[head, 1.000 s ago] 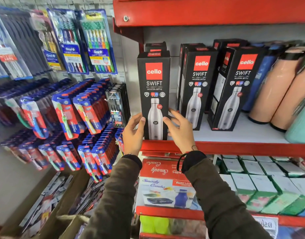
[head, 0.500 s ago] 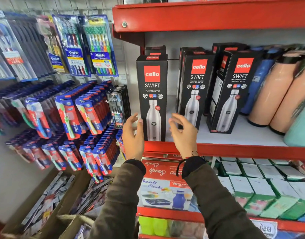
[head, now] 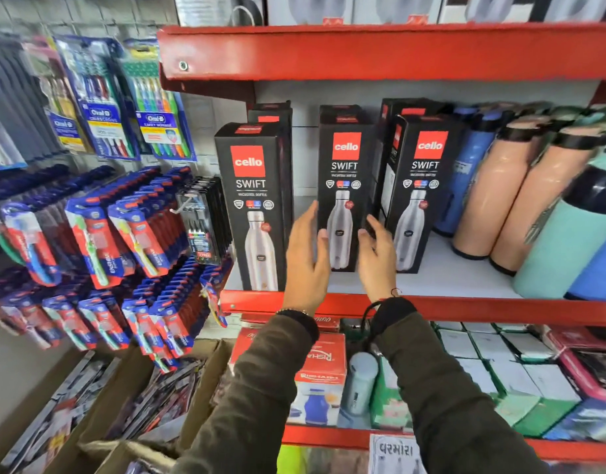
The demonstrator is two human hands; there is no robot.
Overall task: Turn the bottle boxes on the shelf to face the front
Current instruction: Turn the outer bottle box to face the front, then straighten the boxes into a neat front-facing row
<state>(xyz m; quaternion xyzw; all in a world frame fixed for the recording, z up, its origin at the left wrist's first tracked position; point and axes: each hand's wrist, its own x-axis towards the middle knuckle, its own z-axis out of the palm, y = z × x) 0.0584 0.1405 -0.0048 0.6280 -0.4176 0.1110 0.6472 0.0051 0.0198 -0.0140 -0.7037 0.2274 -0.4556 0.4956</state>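
Note:
Three black Cello Swift bottle boxes stand on the red-edged shelf [head: 500, 307]. The left box [head: 252, 186] sits at the front edge with its face forward. The middle box [head: 344, 165] stands further back, also showing its front. My left hand [head: 306, 258] lies against its left side with the thumb on the front. My right hand [head: 377, 260] curls around its right edge. The right box [head: 424, 172] is turned slightly, showing its left side. More black boxes [head: 271, 112] stand behind, partly hidden.
Peach flasks [head: 493, 193] and a teal bottle [head: 565, 248] crowd the shelf's right end. Toothbrush packs [head: 99, 234] hang on the wall at left. The upper red shelf [head: 363, 49] hangs close above the boxes. Small boxes [head: 493, 354] fill the shelf below.
Both hands let go of the left box, opened, and moved right and back onto the middle box. The camera moved closer and tilted up.

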